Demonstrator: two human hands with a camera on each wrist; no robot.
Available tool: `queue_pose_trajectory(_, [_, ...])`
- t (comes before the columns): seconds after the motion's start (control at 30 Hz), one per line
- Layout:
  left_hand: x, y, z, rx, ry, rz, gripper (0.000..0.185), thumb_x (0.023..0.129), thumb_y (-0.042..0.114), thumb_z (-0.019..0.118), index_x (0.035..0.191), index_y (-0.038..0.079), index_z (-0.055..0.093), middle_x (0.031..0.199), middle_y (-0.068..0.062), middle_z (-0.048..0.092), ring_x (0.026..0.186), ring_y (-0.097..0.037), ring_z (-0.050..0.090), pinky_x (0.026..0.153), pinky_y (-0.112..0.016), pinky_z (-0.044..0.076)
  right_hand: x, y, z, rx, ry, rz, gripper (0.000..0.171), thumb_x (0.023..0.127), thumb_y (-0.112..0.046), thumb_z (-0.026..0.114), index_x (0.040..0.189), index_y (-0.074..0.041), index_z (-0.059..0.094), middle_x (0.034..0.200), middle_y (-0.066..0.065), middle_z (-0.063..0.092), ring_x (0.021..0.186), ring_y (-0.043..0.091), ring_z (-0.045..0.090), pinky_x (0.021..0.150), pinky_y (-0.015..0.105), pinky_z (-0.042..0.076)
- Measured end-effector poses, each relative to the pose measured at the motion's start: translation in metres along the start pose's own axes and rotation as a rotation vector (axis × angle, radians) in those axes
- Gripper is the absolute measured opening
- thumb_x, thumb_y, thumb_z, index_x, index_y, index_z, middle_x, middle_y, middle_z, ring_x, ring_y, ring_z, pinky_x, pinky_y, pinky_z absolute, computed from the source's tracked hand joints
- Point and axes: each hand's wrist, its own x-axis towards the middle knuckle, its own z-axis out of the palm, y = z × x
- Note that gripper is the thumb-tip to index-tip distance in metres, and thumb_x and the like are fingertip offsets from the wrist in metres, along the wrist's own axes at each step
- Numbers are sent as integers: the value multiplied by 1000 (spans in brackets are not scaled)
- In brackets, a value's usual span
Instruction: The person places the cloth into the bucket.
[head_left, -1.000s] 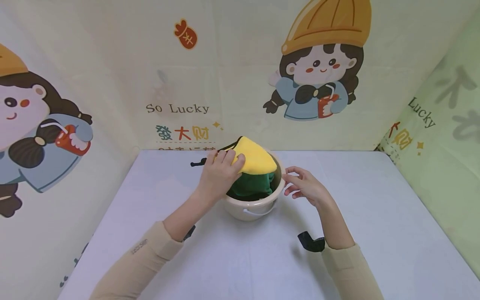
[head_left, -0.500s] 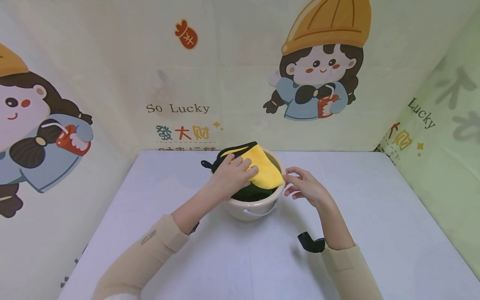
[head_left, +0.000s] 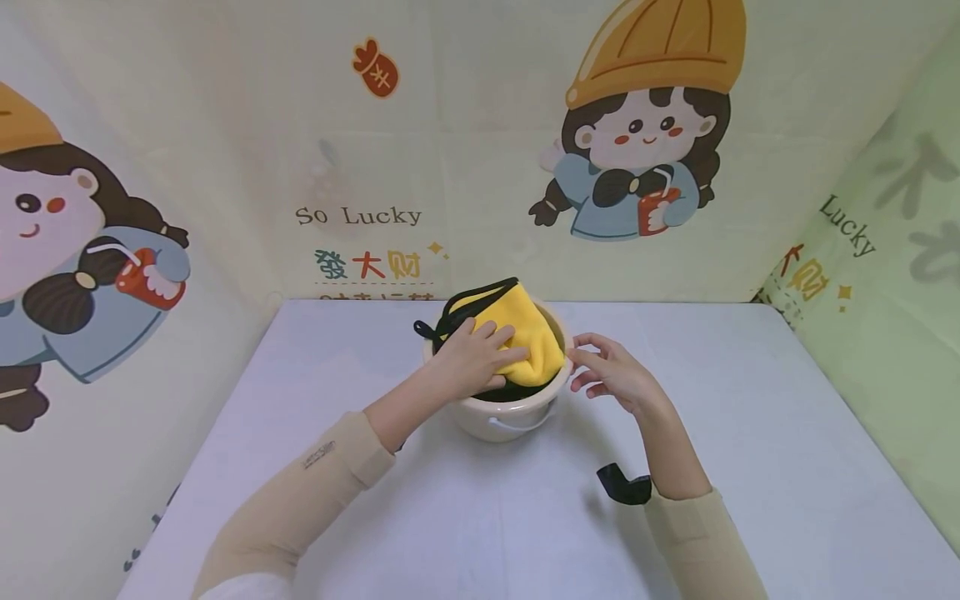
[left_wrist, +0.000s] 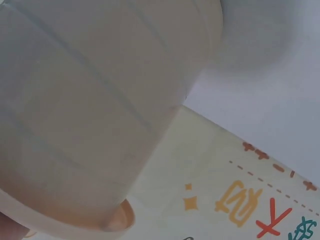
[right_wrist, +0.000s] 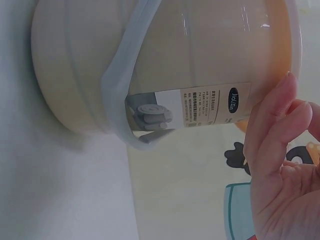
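Observation:
A cream plastic bucket (head_left: pixel 487 423) stands on the table, its side filling much of the left wrist view. Inside lies a yellow cloth (head_left: pixel 536 346) with black edging and a black loop (head_left: pixel 423 328); something dark lies under it. My left hand (head_left: pixel 476 358) rests on the yellow cloth with its fingers spread, and only a sliver of it enters the left wrist view. At the bucket's right rim, my right hand (head_left: pixel 611 372) touches the outside with loosely bent fingers (right_wrist: pixel 272 107). The bucket's pale handle (right_wrist: pixel 117 80) hangs down beside a printed label (right_wrist: pixel 200 107).
The white table (head_left: pixel 480 525) extends around the bucket. Behind it rises a printed cloth backdrop (head_left: pixel 480 167), which also covers both sides. A black wrist-camera piece (head_left: pixel 624 485) juts from my right wrist just above the table.
My left hand has moved right and down, taking the yellow cloth deeper into the bucket, and its fingers have spread. The green cloth below is now covered. My right hand has stayed put.

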Motion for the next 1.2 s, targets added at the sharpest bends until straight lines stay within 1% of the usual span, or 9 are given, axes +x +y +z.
queue_pose_trajectory(0.1, [2, 0, 0, -22, -58, 5, 44, 94, 47, 38, 136, 36, 32, 132, -2, 35, 109, -21, 41, 90, -38, 40, 0, 0, 0, 0, 0, 2, 46, 92, -30, 54, 124, -1, 39, 83, 3, 59, 63, 13, 61, 56, 21, 50])
queue_pose_trajectory(0.2, [5, 1, 1, -81, -131, 9, 46, 95, 47, 38, 138, 35, 29, 138, -3, 30, 115, -23, 39, 97, -41, 36, -1, -1, 0, -2, -1, 3, 46, 92, -30, 53, 124, -1, 38, 83, 4, 58, 64, 13, 61, 56, 21, 50])
queue_pose_trajectory(0.4, [17, 4, 7, -279, -292, -32, 50, 95, 44, 39, 141, 33, 22, 146, -1, 20, 129, -26, 24, 108, -47, 19, -3, -1, 0, -8, 10, 8, 44, 92, -29, 52, 124, -1, 39, 80, 5, 60, 63, 13, 61, 56, 21, 50])
queue_pose_trajectory(0.47, [20, 4, 7, -304, -319, -46, 51, 95, 44, 39, 142, 34, 21, 147, 0, 18, 130, -26, 22, 109, -47, 17, -3, -1, -1, -11, 18, 10, 44, 92, -29, 53, 124, -2, 39, 78, 5, 61, 63, 13, 61, 56, 21, 50])
queue_pose_trajectory(0.6, [22, 4, 8, -298, -343, -51, 52, 95, 45, 38, 142, 34, 19, 147, 0, 17, 130, -25, 22, 109, -47, 17, -3, -1, -2, -16, 18, 1, 45, 92, -30, 52, 124, -1, 38, 78, 6, 61, 64, 13, 61, 56, 22, 51])
queue_pose_trajectory(0.77, [21, 4, 9, -328, -331, -49, 52, 95, 45, 39, 142, 33, 21, 147, 0, 19, 129, -26, 23, 109, -47, 17, -3, 0, -1, -22, 18, -1, 45, 92, -30, 52, 124, -1, 38, 83, 4, 60, 65, 13, 62, 57, 22, 51])
queue_pose_trajectory(0.87, [20, 2, 11, -357, -299, -48, 51, 94, 45, 40, 141, 33, 24, 145, 0, 22, 128, -25, 24, 108, -47, 19, -2, 0, -1, -32, 25, 11, 44, 92, -30, 53, 124, -1, 40, 84, 4, 60, 65, 14, 62, 57, 22, 51])
queue_pose_trajectory(1.07, [15, -5, 13, -462, -182, -52, 51, 89, 45, 46, 136, 31, 34, 139, 0, 32, 123, -23, 30, 103, -48, 25, -3, -4, 1, -108, 47, -1, 44, 93, -29, 51, 125, -1, 41, 88, 8, 61, 68, 15, 62, 61, 25, 52])
queue_pose_trajectory(1.2, [6, -10, 9, -532, -99, -73, 50, 84, 45, 50, 130, 29, 40, 134, 2, 37, 121, -20, 33, 101, -45, 27, -4, -5, 3, -174, 63, -26, 45, 93, -30, 51, 127, 0, 41, 93, 13, 60, 71, 17, 63, 62, 28, 53])
